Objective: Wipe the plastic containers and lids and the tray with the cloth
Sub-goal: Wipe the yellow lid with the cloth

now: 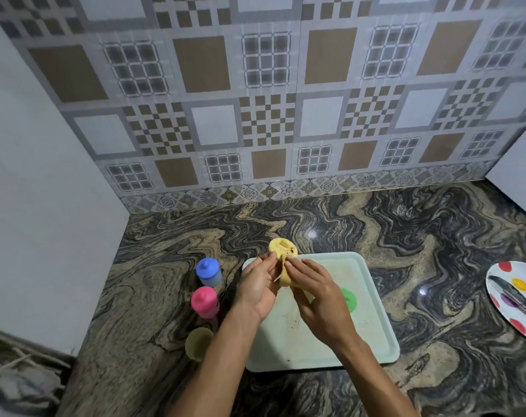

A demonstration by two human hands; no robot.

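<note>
Head view: above the far left part of the tray (376, 320), the left hand (257, 285) holds the yellow lid (282, 246). The right hand (320, 300) pinches the cloth (285, 279) against that lid. A green lid (349, 299) lies on the tray. Left of the tray, on the desk (436, 236), stand a blue-lidded container (208, 271), a pink-lidded container (205, 302) and an open yellow container (199, 343).

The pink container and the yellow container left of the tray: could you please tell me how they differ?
The pink container is closed, its knobbed lid on; the yellow container stands open, with no lid. The pink container sits farther from the camera, the yellow container nearer. Both stand upright on the counter, left of the tray.
</note>
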